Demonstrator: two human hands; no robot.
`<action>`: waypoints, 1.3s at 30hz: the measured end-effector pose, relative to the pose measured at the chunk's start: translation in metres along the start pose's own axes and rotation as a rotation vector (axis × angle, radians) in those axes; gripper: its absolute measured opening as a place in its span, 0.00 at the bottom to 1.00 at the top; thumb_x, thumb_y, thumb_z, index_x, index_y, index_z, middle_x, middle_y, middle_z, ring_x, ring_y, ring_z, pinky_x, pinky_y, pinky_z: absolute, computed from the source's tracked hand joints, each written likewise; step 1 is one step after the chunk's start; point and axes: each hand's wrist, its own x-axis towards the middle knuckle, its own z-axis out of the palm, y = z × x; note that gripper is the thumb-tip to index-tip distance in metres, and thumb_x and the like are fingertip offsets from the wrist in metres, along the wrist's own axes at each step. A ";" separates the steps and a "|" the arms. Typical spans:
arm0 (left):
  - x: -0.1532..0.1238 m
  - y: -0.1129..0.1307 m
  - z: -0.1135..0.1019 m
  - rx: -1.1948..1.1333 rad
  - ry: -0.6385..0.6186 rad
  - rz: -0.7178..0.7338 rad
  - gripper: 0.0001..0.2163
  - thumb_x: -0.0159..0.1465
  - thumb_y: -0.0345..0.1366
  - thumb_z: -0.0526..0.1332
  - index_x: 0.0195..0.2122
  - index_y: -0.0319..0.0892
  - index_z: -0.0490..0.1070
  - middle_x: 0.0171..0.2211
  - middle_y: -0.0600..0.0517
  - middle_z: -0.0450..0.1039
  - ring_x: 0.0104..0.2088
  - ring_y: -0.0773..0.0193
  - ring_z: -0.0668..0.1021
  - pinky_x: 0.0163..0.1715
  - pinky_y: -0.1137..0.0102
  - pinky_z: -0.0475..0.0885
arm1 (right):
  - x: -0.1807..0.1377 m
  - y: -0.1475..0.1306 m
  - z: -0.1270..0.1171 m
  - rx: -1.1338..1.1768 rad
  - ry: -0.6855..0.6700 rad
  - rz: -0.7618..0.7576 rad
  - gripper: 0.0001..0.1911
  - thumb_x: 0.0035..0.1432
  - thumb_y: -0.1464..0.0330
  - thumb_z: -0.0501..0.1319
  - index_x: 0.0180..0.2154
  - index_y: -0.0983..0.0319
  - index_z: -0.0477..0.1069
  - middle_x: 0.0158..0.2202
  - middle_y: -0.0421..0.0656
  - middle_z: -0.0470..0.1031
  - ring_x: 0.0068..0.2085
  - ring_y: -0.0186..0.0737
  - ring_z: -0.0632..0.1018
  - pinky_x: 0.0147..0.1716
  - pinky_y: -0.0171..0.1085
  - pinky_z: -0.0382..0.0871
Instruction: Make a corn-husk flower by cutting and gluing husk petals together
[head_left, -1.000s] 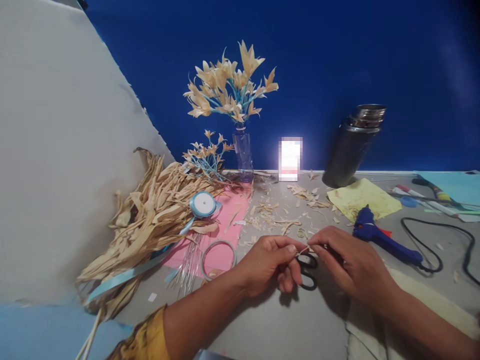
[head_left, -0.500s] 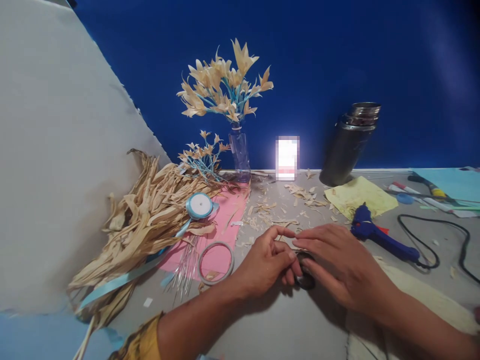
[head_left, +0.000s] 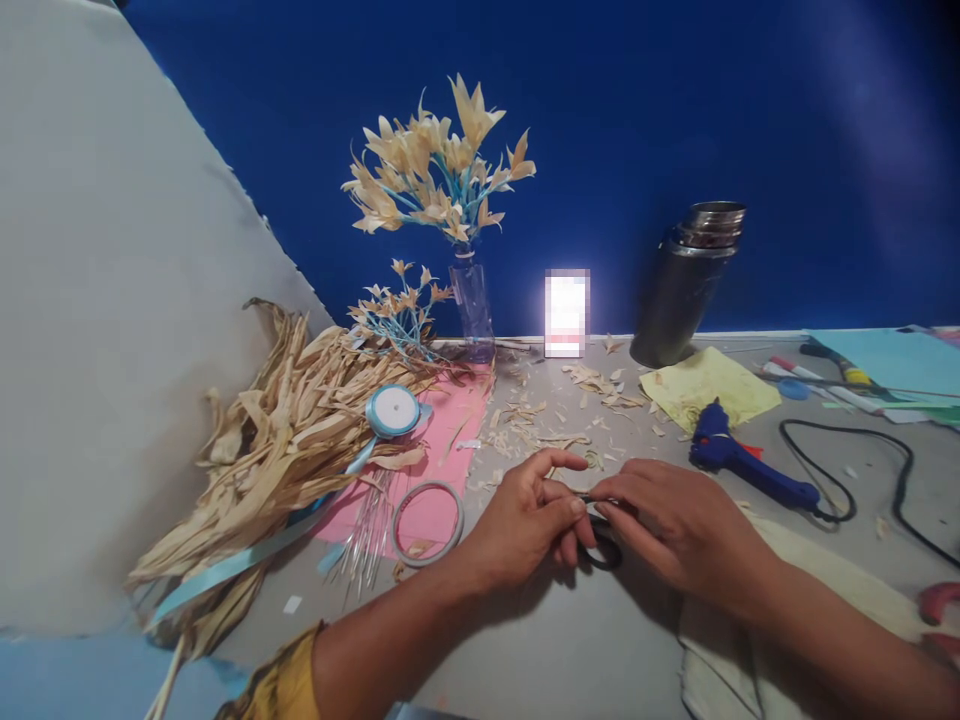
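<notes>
My left hand [head_left: 529, 525] is closed, its thumb and lower fingers bent together while the index finger stretches out above. A black ring-shaped thing [head_left: 609, 560] hangs at its fingertips, partly covered, so its kind is unclear. My right hand [head_left: 664, 510] meets it from the other side, fingertips pinched near a thin dark bit, mostly hidden. Both hands are just over the grey table [head_left: 517, 650]. Left of them lie a ring-shaped tape roll [head_left: 460, 525] and several thin wires [head_left: 367, 540] on a pink sheet [head_left: 454, 430].
Dried husks [head_left: 277, 440] are heaped at left beside a blue ribbon spool [head_left: 394, 411]. Husk flowers [head_left: 431, 160] stand in a clear bottle [head_left: 472, 310]. A dark flask [head_left: 682, 290], yellow paper [head_left: 720, 385] and a blue glue gun [head_left: 750, 470] with its cord are at right. Husk scraps litter the middle.
My right hand has drawn its fingertips together at the left hand. The black ring shows a clearer opening, and the whole view has shifted slightly.
</notes>
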 end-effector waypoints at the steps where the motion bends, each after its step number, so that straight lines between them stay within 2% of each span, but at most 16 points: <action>1: 0.000 0.000 0.000 0.002 -0.003 0.005 0.19 0.61 0.39 0.64 0.52 0.40 0.65 0.24 0.53 0.77 0.17 0.70 0.72 0.20 0.75 0.64 | 0.000 -0.001 0.000 -0.004 0.019 -0.001 0.11 0.68 0.71 0.55 0.37 0.60 0.77 0.27 0.42 0.75 0.29 0.40 0.75 0.29 0.37 0.62; 4: -0.001 0.002 0.000 0.003 0.000 0.018 0.20 0.61 0.40 0.65 0.51 0.39 0.66 0.23 0.53 0.77 0.16 0.70 0.72 0.20 0.75 0.64 | 0.001 -0.001 0.000 0.007 0.063 0.002 0.11 0.68 0.70 0.56 0.37 0.60 0.77 0.25 0.40 0.74 0.27 0.38 0.74 0.27 0.36 0.61; 7: -0.001 0.003 0.000 -0.007 0.040 0.036 0.19 0.61 0.41 0.64 0.51 0.39 0.67 0.24 0.53 0.76 0.17 0.70 0.72 0.20 0.75 0.64 | 0.002 0.002 -0.001 0.052 0.089 0.024 0.09 0.68 0.70 0.57 0.39 0.61 0.76 0.27 0.41 0.76 0.28 0.38 0.75 0.29 0.35 0.63; 12: 0.002 0.001 0.001 -0.099 0.098 0.014 0.18 0.60 0.43 0.66 0.48 0.41 0.67 0.27 0.51 0.79 0.19 0.68 0.74 0.22 0.73 0.66 | 0.005 0.005 -0.004 0.168 0.073 0.139 0.10 0.68 0.70 0.56 0.36 0.60 0.75 0.28 0.40 0.77 0.28 0.35 0.75 0.29 0.34 0.65; 16: 0.002 -0.001 0.003 -0.120 0.117 0.016 0.12 0.57 0.40 0.69 0.36 0.38 0.73 0.30 0.46 0.80 0.27 0.65 0.78 0.31 0.70 0.69 | 0.005 0.002 -0.002 0.230 0.061 0.193 0.11 0.68 0.69 0.56 0.35 0.60 0.75 0.29 0.41 0.78 0.29 0.36 0.77 0.30 0.35 0.67; 19: 0.002 -0.001 0.002 -0.041 0.155 0.083 0.09 0.54 0.37 0.71 0.29 0.38 0.77 0.28 0.48 0.78 0.29 0.65 0.75 0.34 0.69 0.67 | 0.004 -0.001 0.000 0.243 0.060 0.187 0.10 0.68 0.69 0.56 0.35 0.60 0.75 0.29 0.41 0.78 0.30 0.37 0.77 0.31 0.35 0.67; 22: 0.001 0.001 0.001 0.010 0.171 0.092 0.08 0.52 0.37 0.73 0.28 0.38 0.78 0.25 0.50 0.75 0.28 0.66 0.73 0.33 0.69 0.66 | 0.003 0.000 0.001 0.225 0.082 0.172 0.09 0.67 0.69 0.57 0.36 0.60 0.75 0.30 0.42 0.79 0.31 0.38 0.78 0.31 0.35 0.68; 28: 0.001 0.001 0.000 -0.030 0.143 0.062 0.11 0.50 0.39 0.74 0.27 0.38 0.77 0.25 0.51 0.73 0.28 0.66 0.72 0.33 0.68 0.65 | 0.002 0.001 0.001 0.208 0.086 0.130 0.07 0.67 0.69 0.58 0.38 0.60 0.75 0.30 0.41 0.79 0.30 0.37 0.77 0.31 0.35 0.67; 32: 0.000 0.001 0.001 -0.017 0.135 0.048 0.11 0.51 0.39 0.73 0.26 0.39 0.75 0.24 0.52 0.71 0.27 0.67 0.71 0.32 0.68 0.64 | 0.003 0.000 0.001 0.213 0.090 0.097 0.09 0.67 0.71 0.57 0.35 0.59 0.74 0.29 0.40 0.78 0.31 0.37 0.77 0.32 0.34 0.67; 39: -0.002 0.007 0.003 -0.024 0.111 0.058 0.12 0.51 0.39 0.74 0.25 0.38 0.75 0.23 0.53 0.70 0.26 0.68 0.70 0.31 0.69 0.64 | 0.001 0.000 0.001 0.187 0.094 0.148 0.09 0.67 0.69 0.57 0.34 0.59 0.74 0.29 0.41 0.78 0.31 0.38 0.77 0.31 0.35 0.67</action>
